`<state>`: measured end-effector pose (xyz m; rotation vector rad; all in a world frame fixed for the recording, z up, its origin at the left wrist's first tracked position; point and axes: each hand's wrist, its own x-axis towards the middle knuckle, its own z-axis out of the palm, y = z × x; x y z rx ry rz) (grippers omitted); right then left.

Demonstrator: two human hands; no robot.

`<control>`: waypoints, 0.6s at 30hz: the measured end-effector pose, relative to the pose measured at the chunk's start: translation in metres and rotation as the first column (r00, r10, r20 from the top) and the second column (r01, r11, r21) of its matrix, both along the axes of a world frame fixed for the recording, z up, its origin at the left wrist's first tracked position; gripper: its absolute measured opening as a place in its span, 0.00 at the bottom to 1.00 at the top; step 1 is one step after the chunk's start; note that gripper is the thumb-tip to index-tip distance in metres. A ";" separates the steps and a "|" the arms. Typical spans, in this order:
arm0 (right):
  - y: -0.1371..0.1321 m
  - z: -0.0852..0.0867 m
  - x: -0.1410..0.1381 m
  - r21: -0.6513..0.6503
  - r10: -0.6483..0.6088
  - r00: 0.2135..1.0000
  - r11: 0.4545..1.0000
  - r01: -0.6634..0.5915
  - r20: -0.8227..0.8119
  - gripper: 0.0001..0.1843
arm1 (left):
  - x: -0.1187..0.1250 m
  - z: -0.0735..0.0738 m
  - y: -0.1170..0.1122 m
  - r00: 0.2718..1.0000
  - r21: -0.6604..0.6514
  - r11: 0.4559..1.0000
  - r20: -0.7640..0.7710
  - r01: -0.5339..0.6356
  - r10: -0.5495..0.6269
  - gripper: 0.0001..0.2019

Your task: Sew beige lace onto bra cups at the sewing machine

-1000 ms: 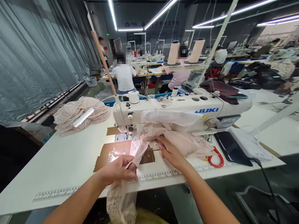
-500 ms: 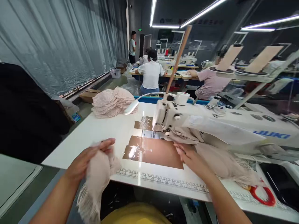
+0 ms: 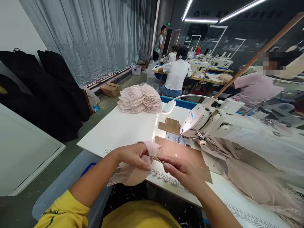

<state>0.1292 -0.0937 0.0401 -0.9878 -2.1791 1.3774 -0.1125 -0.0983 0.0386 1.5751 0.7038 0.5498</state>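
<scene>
My left hand (image 3: 135, 156) is closed on a piece of pale pink-beige lace fabric (image 3: 136, 174), which hangs over the table's front edge. Part of the cloth folds up above the fingers. My right hand (image 3: 181, 169) pinches a small, thin pointed tool (image 3: 160, 160), its tip touching or very near the cloth's edge by the left fingers. Most of that tool is hidden in the hand. Beyond both hands stands a white sewing machine (image 3: 197, 122), with a brown plate (image 3: 190, 155) on the table before its needle area.
A stack of lace pieces (image 3: 140, 99) sits at the table's far left. More beige fabric (image 3: 251, 180) lies under and right of the machine arm. A small lamp (image 3: 169, 107) leans over the table. A ruler strip (image 3: 166, 179) runs along the front edge. Other people sit at machines ahead.
My right hand has moved left from beside the machine to the fabric. My left hand has brought the cloth rightward, so both hands meet. The view has swung left.
</scene>
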 end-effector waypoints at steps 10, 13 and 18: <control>-0.001 -0.017 -0.031 -0.074 0.050 0.983 0.995 -0.064 -0.174 0.21 | 0.002 -0.006 -0.004 1.000 -0.016 1.000 -0.027 -0.002 0.002 0.22; -0.001 -0.018 -0.034 -0.081 0.038 0.978 0.995 -0.055 -0.207 0.21 | 0.004 -0.007 -0.001 0.998 -0.050 0.999 -0.057 0.016 -0.019 0.23; -0.002 -0.015 -0.029 -0.059 -0.046 0.972 0.998 0.033 -0.229 0.21 | 0.008 -0.011 0.005 0.998 -0.063 0.996 0.010 0.055 -0.054 0.45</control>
